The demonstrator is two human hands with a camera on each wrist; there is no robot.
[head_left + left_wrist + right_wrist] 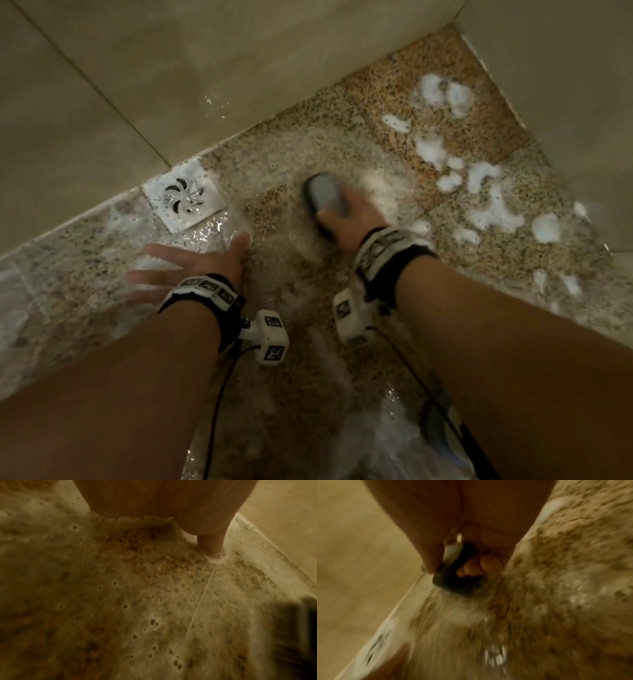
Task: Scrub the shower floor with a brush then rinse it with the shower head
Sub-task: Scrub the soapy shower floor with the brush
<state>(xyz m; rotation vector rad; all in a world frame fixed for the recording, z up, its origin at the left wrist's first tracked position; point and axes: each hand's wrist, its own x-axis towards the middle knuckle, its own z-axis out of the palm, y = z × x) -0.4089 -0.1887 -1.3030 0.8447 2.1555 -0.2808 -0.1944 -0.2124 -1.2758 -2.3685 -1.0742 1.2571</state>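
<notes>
Your right hand (pixel 346 219) holds the brush (pixel 325 195) with its fingers curled around the handle. The brush is down on the wet floor (pixel 291 164), near the middle, with its dark bristles touching the stone. In the right wrist view your fingertips (pixel 471 568) wrap under the dark handle, though that picture is blurry.

Your left hand (pixel 191 260) is flat, with the fingers spread out straight. It holds nothing. It rests on the wet floor just below the drain (pixel 185 198), and your thumb points toward the brush. In the left wrist view one finger (pixel 212 545) pushes into a bit of foam.

The drain is a white square with a shiny round middle, right beside the wall (pixel 171 68). White foam (pixel 493 205) lies in blobs on the floor to the right of the brush, running up into the corner. The floor is speckled brown stone, shiny with water.
</notes>
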